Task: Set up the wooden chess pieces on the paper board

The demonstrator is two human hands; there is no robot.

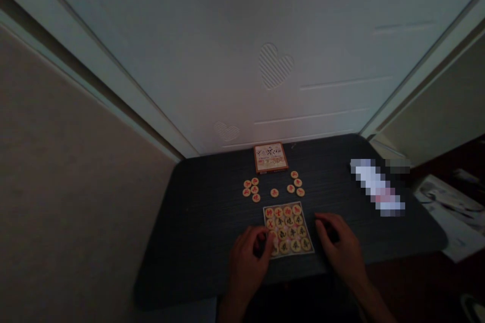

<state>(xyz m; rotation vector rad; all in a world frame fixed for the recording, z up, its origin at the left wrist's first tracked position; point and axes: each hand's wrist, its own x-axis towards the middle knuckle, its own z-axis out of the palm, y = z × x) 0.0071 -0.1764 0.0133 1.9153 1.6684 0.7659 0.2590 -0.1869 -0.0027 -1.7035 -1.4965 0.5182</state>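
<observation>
A square tray [312, 251] with a pale rim lies near the front of the dark table. Rows of round Chinese chess pieces fill it, red characters along the far row and down part of the left side, black ones elsewhere. At the tray's left edge my left hand [248, 255] is closed, thumb and forefinger pinched at a chess piece [272, 236] that they partly cover. My right hand [341, 242] rests just right of the tray. Its thumb and forefinger tips come together, and nothing shows between them.
Beyond the tray lie several loose red pieces [255, 190] on the left, another group [298, 182] on the right, and a single piece [274, 193] between them. A flat printed box [271, 157] stands behind, near the white panel [235, 60]. A blurred-out item [377, 186] lies at right.
</observation>
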